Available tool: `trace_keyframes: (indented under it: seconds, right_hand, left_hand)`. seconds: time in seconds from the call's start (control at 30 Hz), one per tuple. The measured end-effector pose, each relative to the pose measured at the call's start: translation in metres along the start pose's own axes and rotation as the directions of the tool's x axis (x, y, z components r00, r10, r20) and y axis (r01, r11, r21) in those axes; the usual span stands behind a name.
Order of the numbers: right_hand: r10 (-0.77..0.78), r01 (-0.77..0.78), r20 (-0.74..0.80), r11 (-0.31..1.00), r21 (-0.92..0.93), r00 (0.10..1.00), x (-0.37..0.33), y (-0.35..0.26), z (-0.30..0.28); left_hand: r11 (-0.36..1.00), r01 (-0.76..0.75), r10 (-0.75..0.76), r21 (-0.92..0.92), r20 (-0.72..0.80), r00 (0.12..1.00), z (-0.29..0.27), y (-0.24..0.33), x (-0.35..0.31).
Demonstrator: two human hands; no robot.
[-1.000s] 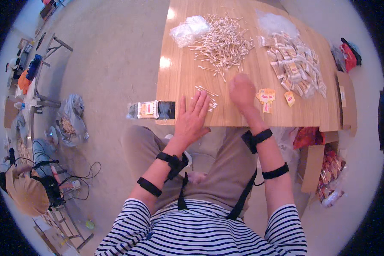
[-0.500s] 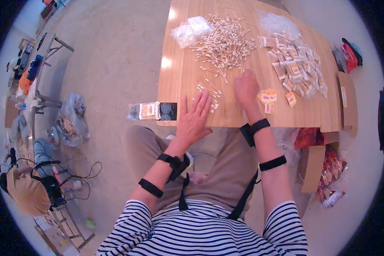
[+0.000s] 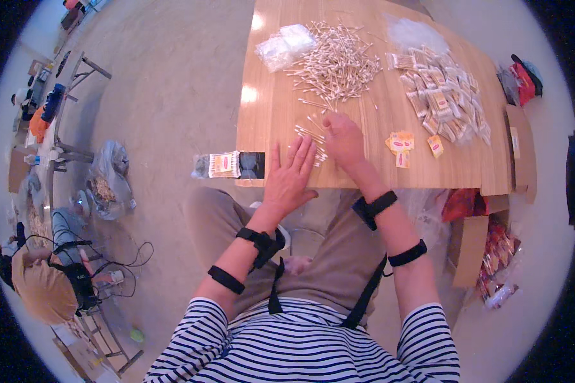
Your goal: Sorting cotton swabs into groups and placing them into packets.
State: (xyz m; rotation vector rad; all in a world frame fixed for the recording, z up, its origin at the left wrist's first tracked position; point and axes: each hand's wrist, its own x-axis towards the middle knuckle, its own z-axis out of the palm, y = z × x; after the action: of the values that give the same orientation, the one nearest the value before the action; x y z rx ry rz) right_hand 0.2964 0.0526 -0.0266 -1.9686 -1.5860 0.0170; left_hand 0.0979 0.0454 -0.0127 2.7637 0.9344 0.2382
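My left hand [image 3: 290, 176] lies flat near the table's front edge, fingers stretched out and slightly apart. Its fingertips touch or nearly touch a small row of cotton swabs [image 3: 317, 144]. On the other side of that row is my right hand [image 3: 344, 142], its fingers curled together near the swabs' upper end. Whatever those fingers may hold is hidden. Beyond both hands spreads a large loose heap of cotton swabs [image 3: 338, 64]. To the left of my left hand, a filled swab packet [image 3: 223, 165] lies by a black pad [image 3: 252, 165] at the table corner.
Small orange-and-white cards [image 3: 400, 145] lie right of my right hand on the wooden table [image 3: 271, 121]. Behind them is a pile of packed swab bags [image 3: 442, 102]. Clear plastic bags [image 3: 286, 48] sit left of the heap. A cardboard box [image 3: 469, 252] stands below the table's right side.
My right hand has moved left and slightly toward me, from beside the cards to the row of swabs. My left hand has stayed in place.
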Motion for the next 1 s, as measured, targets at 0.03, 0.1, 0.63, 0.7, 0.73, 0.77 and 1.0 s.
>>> trace_keyframes:
  seconds: [0.03, 0.1, 0.63, 0.7, 0.73, 0.77, 1.0]
  right_hand:
    - [0.02, -0.02, 0.057, 1.0, -0.01, 0.998, 0.001, -0.009, 0.0]
    - [0.123, -0.117, 0.039, 0.985, -0.13, 0.992, 0.003, -0.004, -0.002]
    - [0.158, -0.157, 0.037, 0.987, -0.023, 0.987, -0.007, -0.02, -0.001]
    - [0.146, -0.141, 0.031, 0.981, -0.136, 0.989, -0.006, -0.023, -0.005]
    - [0.138, -0.13, 0.027, 0.973, -0.193, 0.99, -0.004, -0.024, -0.007]
    - [0.194, -0.194, -0.023, 0.961, -0.197, 0.981, -0.001, -0.019, -0.008]
    - [0.326, -0.299, 0.059, 0.916, -0.268, 0.944, 0.01, 0.013, -0.011]
  left_hand:
    - [1.0, -0.003, 0.003, 0.008, 0.003, 1.0, 0.001, -0.001, 0.0]
    - [1.0, -0.006, 0.006, 0.009, 0.003, 1.0, 0.002, -0.001, 0.0]
    - [1.0, -0.012, 0.012, 0.003, -0.011, 1.0, 0.001, 0.0, -0.001]
    - [1.0, -0.014, 0.014, 0.004, -0.015, 1.0, 0.001, 0.0, -0.001]
    - [1.0, -0.011, 0.012, 0.004, -0.012, 1.0, 0.002, -0.001, -0.001]
    - [1.0, -0.007, 0.008, 0.005, -0.01, 1.0, 0.002, -0.001, -0.001]
    - [1.0, -0.002, 0.002, -0.007, 0.0, 1.0, 0.0, 0.0, 0.0]
